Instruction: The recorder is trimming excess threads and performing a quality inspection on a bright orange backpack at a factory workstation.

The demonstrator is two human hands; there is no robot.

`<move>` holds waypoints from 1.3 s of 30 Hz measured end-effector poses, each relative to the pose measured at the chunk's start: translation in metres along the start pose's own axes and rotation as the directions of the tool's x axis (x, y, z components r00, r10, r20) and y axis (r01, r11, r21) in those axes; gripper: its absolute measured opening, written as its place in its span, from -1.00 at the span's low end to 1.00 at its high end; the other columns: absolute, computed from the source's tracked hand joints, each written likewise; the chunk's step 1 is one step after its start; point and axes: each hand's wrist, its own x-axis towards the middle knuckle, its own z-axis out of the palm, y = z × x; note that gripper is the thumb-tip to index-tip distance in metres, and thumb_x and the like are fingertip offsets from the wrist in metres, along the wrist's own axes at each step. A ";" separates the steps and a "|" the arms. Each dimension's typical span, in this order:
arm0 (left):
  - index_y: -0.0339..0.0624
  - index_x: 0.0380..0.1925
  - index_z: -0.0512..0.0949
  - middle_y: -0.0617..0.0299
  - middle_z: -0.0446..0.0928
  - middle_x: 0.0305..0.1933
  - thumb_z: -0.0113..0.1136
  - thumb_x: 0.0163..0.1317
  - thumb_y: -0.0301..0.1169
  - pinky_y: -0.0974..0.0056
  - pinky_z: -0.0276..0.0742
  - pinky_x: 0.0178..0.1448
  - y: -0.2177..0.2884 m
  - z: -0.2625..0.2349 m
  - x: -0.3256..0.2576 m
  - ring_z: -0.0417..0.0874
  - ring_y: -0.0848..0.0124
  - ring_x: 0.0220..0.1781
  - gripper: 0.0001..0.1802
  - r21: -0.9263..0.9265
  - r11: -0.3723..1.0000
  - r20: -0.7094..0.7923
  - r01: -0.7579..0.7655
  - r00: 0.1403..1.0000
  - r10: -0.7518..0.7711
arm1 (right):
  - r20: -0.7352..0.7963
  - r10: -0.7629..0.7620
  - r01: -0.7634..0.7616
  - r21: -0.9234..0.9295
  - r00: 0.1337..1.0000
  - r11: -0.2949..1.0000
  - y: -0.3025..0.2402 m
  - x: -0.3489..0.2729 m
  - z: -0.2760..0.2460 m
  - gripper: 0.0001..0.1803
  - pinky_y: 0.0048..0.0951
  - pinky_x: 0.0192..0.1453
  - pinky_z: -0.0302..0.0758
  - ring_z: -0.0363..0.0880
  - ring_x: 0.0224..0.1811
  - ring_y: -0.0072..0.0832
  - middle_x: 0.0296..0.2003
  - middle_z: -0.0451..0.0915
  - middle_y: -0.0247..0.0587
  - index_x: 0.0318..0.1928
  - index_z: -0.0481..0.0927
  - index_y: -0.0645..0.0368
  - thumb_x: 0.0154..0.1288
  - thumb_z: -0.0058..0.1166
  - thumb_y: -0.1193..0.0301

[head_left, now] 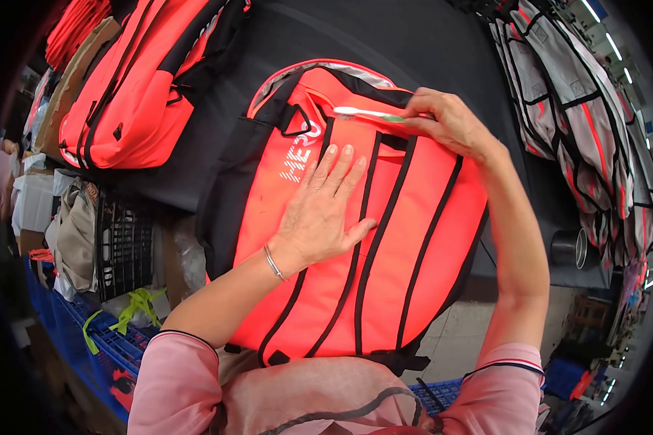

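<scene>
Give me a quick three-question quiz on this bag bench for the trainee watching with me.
1. True or false: the left hand lies flat, fingers spread, on the bright orange fabric backpack with black piping.
2. What does the right hand pinch near the backpack's top edge?
A. a pair of scissors
B. a slim white brush with a green handle
C. a roll of tape
3. Fill in: a second orange and black bag lies on the black table to the person's ____.

Key
1. True.
2. B, the slim white brush with a green handle, held by its green end.
3. Left, farther back on the table.
</scene>
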 end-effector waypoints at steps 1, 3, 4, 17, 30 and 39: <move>-0.23 0.47 0.16 -0.12 0.07 0.56 0.30 0.20 0.01 -0.04 0.02 0.60 0.000 0.000 0.000 -0.01 -0.08 0.61 -0.05 0.000 1.000 0.000 -0.005 1.000 0.005 | 0.010 -0.024 0.025 -0.053 1.000 0.998 0.009 -0.008 -0.008 -0.76 -0.29 -0.23 0.40 0.49 -0.36 -0.23 -0.38 0.51 -0.12 -0.30 0.59 0.33 0.25 0.25 0.36; -0.23 0.48 0.16 -0.12 0.07 0.57 0.31 0.19 0.00 -0.04 0.03 0.60 0.000 -0.002 -0.002 -0.01 -0.09 0.61 -0.04 0.001 1.000 0.000 0.008 1.000 -0.008 | 0.095 -0.031 0.040 -0.094 0.995 0.995 0.014 -0.020 -0.030 -0.79 -0.31 -0.26 0.39 0.48 -0.38 -0.24 -0.42 0.48 -0.13 -0.31 0.60 0.35 0.23 0.25 0.40; -0.22 0.48 0.15 -0.11 0.06 0.57 0.31 0.18 -0.01 -0.05 0.03 0.60 0.001 -0.003 -0.002 0.00 -0.09 0.61 -0.04 0.001 1.000 -0.006 0.012 1.000 -0.012 | 0.123 0.053 -0.044 -0.076 0.991 0.996 0.015 -0.028 -0.037 -0.78 -0.31 -0.26 0.38 0.48 -0.38 -0.24 -0.42 0.48 -0.13 -0.31 0.59 0.35 0.23 0.25 0.41; -0.25 0.47 0.16 -0.15 0.07 0.56 0.25 0.22 0.00 -0.05 -0.02 0.61 0.001 -0.003 -0.001 0.00 -0.05 0.62 -0.07 0.004 1.000 -0.002 -0.007 1.000 0.007 | 0.138 0.200 -0.195 -0.048 0.970 0.980 0.012 -0.048 -0.048 -0.80 -0.24 -0.25 0.40 0.51 -0.36 -0.17 -0.41 0.52 -0.11 -0.37 0.58 0.34 0.21 0.25 0.42; -0.20 0.49 0.15 -0.08 0.04 0.58 0.34 0.15 -0.07 -0.06 0.07 0.58 0.001 -0.003 -0.001 0.01 -0.09 0.61 -0.04 -0.030 0.999 0.015 0.026 1.000 -0.025 | 0.039 0.215 -0.217 0.045 0.976 0.975 0.007 -0.042 -0.029 -0.89 -0.46 -0.21 0.38 0.44 -0.34 -0.50 -0.37 0.49 -0.26 -0.28 0.61 0.37 0.25 0.20 0.54; -0.19 0.48 0.16 -0.11 0.05 0.57 0.34 0.16 -0.06 -0.05 0.08 0.58 0.003 -0.003 0.001 0.02 -0.10 0.61 -0.04 0.015 1.000 0.017 0.010 1.000 -0.010 | 0.039 0.011 -0.012 0.026 0.999 1.000 0.001 0.011 -0.007 -0.85 -0.38 -0.19 0.44 0.54 -0.33 -0.38 -0.35 0.54 -0.15 -0.25 0.60 0.36 0.25 0.20 0.50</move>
